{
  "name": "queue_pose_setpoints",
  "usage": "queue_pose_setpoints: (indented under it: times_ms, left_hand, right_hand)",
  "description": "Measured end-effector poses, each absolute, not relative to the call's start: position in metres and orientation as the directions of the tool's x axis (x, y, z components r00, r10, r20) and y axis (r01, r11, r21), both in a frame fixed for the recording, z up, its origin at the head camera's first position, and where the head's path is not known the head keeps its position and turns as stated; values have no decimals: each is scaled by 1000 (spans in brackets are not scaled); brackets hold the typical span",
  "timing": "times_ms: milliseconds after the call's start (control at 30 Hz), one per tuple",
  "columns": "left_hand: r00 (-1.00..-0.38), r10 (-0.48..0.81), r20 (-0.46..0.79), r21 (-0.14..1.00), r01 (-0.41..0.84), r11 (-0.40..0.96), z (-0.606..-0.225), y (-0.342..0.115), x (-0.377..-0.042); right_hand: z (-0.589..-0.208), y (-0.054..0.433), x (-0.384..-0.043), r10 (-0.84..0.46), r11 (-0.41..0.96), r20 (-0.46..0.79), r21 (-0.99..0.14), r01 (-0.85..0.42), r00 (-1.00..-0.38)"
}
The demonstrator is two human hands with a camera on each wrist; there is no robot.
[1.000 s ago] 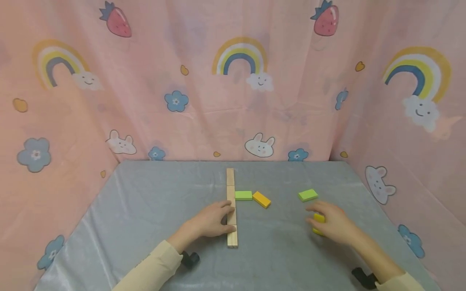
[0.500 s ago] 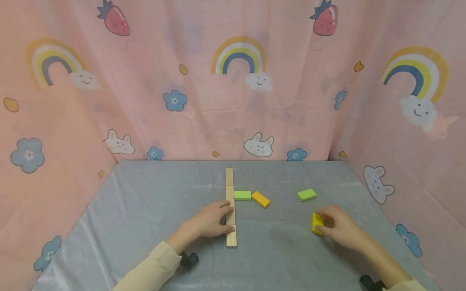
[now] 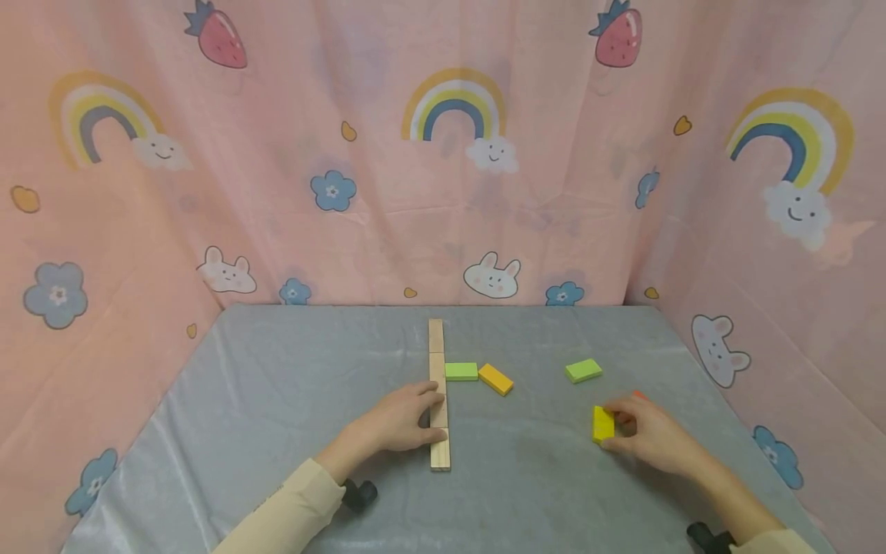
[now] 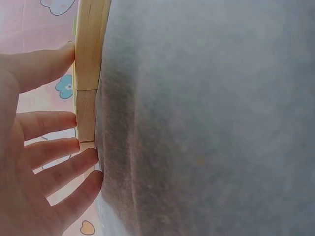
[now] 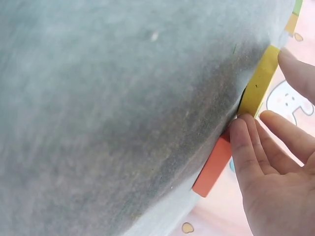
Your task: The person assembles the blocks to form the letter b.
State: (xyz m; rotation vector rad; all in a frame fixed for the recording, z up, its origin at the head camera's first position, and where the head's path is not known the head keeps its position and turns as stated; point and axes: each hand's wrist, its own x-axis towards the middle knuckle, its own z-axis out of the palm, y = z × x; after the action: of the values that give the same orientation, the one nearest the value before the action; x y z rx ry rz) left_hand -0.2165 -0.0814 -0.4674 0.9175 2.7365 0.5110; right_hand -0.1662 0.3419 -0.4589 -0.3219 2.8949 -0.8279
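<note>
A row of pale wooden blocks (image 3: 436, 336) runs end to end away from me on the cloth. Along its near half lies my left hand (image 3: 398, 415), thumb and fingertips touching the wood; the left wrist view shows its fingers (image 4: 49, 125) spread and fairly straight. My right hand (image 3: 651, 435) pinches a yellow block (image 3: 602, 425) at its two ends, between thumb and fingers. In the right wrist view a red block (image 5: 214, 167) lies just beyond those fingers, mostly hidden behind the hand in the head view.
A light green block (image 3: 461, 372) meets the row's right side, with an orange block (image 3: 496, 379) angled at its end. Another green block (image 3: 584, 371) lies farther right. Grey cloth (image 3: 526, 492) covers the table; a pink printed curtain (image 3: 554, 215) surrounds it.
The right hand has shifted right from above the yellow block and taken it by the ends. A corner of the red block has come into sight. The left hand stays put.
</note>
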Motion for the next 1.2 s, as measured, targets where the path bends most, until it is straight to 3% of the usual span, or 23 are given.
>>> queue_pose_setpoints:
  times_ms: [1200]
  left_hand:
    - [-788,607,-101,370,537,758,-473,-81,-218]
  right_hand:
    - [-453,270,-182,-311,793,5,-550,-262,-950]
